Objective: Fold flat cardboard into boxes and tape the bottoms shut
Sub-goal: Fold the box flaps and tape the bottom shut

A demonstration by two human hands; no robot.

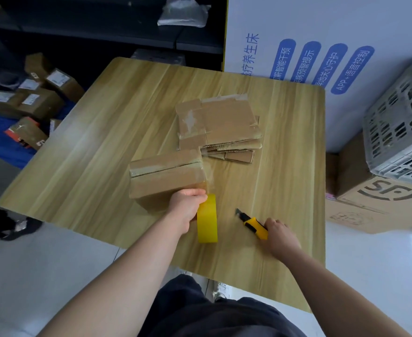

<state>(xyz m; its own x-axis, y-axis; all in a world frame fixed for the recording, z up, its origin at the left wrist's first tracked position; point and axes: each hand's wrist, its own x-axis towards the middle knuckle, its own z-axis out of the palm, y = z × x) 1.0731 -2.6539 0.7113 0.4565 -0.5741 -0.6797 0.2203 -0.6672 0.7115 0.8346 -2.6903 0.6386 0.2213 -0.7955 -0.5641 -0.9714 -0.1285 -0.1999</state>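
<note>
Storeroom w/ wood-grain bench [83, 152] mid-frame, white floor below. Folded box [167, 177] sits near bench centre, bottom seam up, clear tape along it, a strip running off its right edge twd the yellow tape roll [207, 218]. Stack of flat cardboard [220, 126] lies just behind the box, to its right. Left hand [186, 207]: grip wrapped round the roll, upright beside box corner. Right hand [281, 235]: grip closed on yellow utility knife [254, 226], blade out, resting on bench.
</note>
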